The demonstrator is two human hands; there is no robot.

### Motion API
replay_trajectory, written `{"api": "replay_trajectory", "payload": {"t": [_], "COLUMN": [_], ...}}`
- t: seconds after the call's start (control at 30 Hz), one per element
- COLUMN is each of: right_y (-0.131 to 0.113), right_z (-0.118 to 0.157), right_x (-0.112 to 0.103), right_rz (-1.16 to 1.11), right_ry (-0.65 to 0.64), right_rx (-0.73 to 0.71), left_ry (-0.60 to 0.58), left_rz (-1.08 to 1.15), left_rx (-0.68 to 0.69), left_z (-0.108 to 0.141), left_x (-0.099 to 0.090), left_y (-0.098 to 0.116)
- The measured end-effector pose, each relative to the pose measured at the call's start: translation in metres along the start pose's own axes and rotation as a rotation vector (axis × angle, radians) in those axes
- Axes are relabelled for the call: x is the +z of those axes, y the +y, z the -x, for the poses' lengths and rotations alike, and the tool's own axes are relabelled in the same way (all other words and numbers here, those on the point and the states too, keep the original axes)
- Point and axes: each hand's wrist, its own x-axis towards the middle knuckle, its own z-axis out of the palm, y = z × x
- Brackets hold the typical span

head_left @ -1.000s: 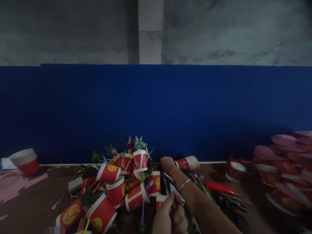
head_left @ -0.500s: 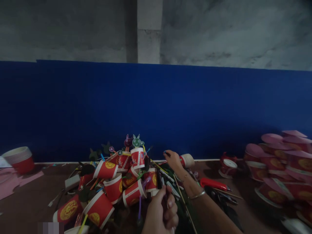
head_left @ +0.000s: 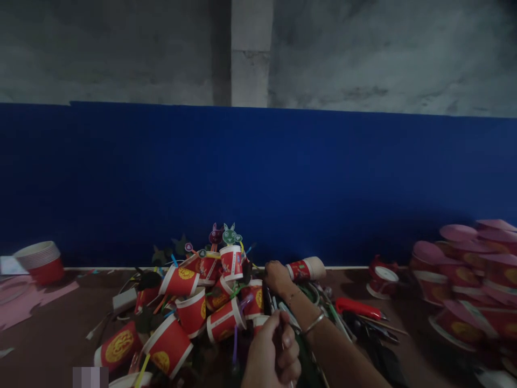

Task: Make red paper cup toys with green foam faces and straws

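Note:
My left hand point(head_left: 271, 353) is closed in front of me, its fingers curled around something thin that I cannot make out. Further off, my right hand point(head_left: 278, 280) reaches down among pens and sticks point(head_left: 283, 306) beside the heap of cups; its fingertips are hidden. A silvery bangle point(head_left: 315, 322) circles the right wrist. Left of both hands lie several red paper cups point(head_left: 188, 312), tipped over each other, with coloured straws. On top, a cup point(head_left: 231, 262) stands upright, and a green rabbit cutout point(head_left: 229, 235) rises behind its rim.
A stack of paper cups point(head_left: 40, 262) stands far left near pink paper point(head_left: 20, 302). More nested cups point(head_left: 307, 268) lie beyond my right arm. A red-handled tool point(head_left: 359, 309) rests right of it. Cups with pink tops point(head_left: 464, 269) are heaped far right. A blue panel point(head_left: 258, 183) backs the table.
My right hand has moved down and slightly left into the pens and sticks. The small blue-tipped thing at its fingers no longer shows. My left hand stays closed. The view has shifted slightly.

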Motion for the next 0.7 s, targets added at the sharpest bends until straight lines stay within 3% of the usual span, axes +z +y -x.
{"api": "replay_trajectory", "payload": {"t": [0.27,0.4,0.53,0.6,0.7], "right_y": [0.028,0.031,0.016,0.004,-0.012], "right_z": [0.026,0.044,0.083,0.106,0.133], "right_x": [-0.016,-0.035,-0.051,-0.055,-0.057], "right_rz": [-0.183,-0.375,-0.537,-0.69,-0.619], "right_ry": [0.13,0.317,0.505,0.676,0.74], "right_rx": [0.021,0.002,-0.035,-0.218,-0.587], "left_ry": [0.035,-0.005,0.009,0.038,0.04], "left_rz": [0.049,0.092,0.116,0.1,0.089], "left_rx": [0.093,0.142,0.178,0.216,0.273], "left_z": [-0.001,-0.004,-0.008,-0.008,-0.007], "left_x": [-0.005,-0.009,-0.009,-0.008,-0.006], "left_y": [0.0,0.005,0.012,0.017,0.022]}}
